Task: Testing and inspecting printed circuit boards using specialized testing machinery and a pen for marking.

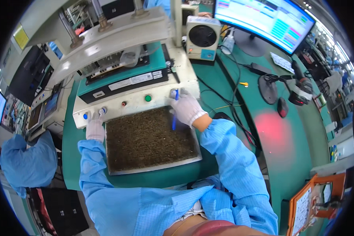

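In front of me stands a white press machine with a black-and-green fixture beneath its upper plate. My left hand, in a white glove, reaches to the left front of its panel. Its fingers are stretched and apart, touching or just over a button, beside a blue button. My gloved right hand is at the panel's right end, its fingers curled around a blue pen. A round button shows at its fingertips. Between my hands lies a brown bristly mat in a pale frame.
On the panel are a green button and a small red one. A fan unit, monitor, handheld scanner and mouse stand rightward. Cables cross the bench. Another person sits at left.
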The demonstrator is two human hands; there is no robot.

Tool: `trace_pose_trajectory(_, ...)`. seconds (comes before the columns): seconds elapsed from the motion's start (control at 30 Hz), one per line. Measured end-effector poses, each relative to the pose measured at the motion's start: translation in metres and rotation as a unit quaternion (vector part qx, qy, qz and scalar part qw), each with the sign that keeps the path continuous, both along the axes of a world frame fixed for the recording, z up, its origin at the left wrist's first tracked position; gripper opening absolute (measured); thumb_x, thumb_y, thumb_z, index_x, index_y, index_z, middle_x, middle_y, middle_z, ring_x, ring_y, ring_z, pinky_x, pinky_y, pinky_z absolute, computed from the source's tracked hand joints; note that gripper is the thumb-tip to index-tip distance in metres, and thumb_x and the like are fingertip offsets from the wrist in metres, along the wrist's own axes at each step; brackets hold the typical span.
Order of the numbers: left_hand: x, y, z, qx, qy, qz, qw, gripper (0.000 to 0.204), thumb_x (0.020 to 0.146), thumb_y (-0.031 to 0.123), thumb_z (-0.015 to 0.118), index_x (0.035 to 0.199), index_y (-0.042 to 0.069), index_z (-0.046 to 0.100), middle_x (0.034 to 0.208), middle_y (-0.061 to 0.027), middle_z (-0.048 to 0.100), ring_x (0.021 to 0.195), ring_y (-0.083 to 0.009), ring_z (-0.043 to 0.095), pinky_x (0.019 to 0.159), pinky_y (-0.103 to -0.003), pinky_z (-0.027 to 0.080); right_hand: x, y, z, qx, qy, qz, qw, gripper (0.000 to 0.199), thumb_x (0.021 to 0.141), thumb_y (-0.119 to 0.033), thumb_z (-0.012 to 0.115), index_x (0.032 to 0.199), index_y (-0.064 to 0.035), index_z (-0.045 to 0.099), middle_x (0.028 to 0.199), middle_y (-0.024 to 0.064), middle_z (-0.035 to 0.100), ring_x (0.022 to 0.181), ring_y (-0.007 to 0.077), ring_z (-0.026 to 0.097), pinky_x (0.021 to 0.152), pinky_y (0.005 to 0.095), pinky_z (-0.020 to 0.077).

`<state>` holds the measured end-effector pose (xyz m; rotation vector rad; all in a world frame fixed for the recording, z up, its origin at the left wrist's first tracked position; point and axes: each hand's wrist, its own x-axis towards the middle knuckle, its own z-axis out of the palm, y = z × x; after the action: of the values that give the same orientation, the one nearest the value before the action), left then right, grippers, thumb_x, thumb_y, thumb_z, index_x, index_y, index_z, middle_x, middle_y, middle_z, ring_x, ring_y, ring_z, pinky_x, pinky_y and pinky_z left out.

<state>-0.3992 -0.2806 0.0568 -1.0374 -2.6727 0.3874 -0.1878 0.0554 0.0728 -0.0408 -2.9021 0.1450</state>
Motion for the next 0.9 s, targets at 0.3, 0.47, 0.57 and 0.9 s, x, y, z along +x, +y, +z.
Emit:
trace_pose_trajectory(0.3,0.100,-0.087,-0.038,0.193,-0.077,0.374,0.904,0.070,0.096,0.047,0.043,0.153,0.014,0.018,0.154,-0.0137,0.029,0.139,-0.0365,0.031,0.115,-0.059,0.010,0.188,0.042,0.059,-0.016,0.175,0.113,0.978,0.047,0.083,-0.005,0.056,0.128,-0.0166,0.057,0.092,0.0164,0.065,0.088,0.0348,0.065,0.079,0.0421,0.0535)
trace_pose_trajectory(0.47,0.080,-0.128,-0.083,-0.008,-0.050,0.361,0.931,0.057,0.100,0.040,0.037,0.151,0.017,0.023,0.156,-0.0125,0.026,0.137,-0.0411,0.032,0.113,-0.062,0.014,0.272,0.108,0.043,-0.202,0.340,-0.103,0.913,0.041,0.082,0.008,0.054,0.119,-0.0073,0.063,0.109,0.0141,0.067,0.093,0.0275,0.066,0.083,0.0336,0.0514)
trace_pose_trajectory(0.57,0.114,-0.058,-0.044,-0.131,-0.061,0.271,0.951,0.053,0.100,0.017,0.038,0.150,0.027,0.026,0.156,-0.0113,0.026,0.138,-0.0429,0.030,0.112,-0.059,0.022,0.303,0.145,0.006,-0.330,0.447,-0.227,0.800,0.033,0.098,-0.008,0.043,0.125,-0.0036,0.062,0.094,0.0005,0.062,0.066,0.0042,0.042,0.059,0.0191,0.0376)
trace_pose_trajectory(0.9,0.063,-0.068,-0.053,0.067,-0.150,0.339,0.926,0.061,0.098,0.056,0.027,0.153,0.030,0.018,0.160,-0.0028,0.016,0.145,-0.0402,0.015,0.115,-0.058,0.012,0.317,0.162,-0.043,-0.111,0.287,-0.332,0.892,0.030,0.086,-0.003,0.057,0.112,-0.0155,0.066,0.100,0.0141,0.067,0.092,0.0298,0.064,0.081,0.0385,0.0508)
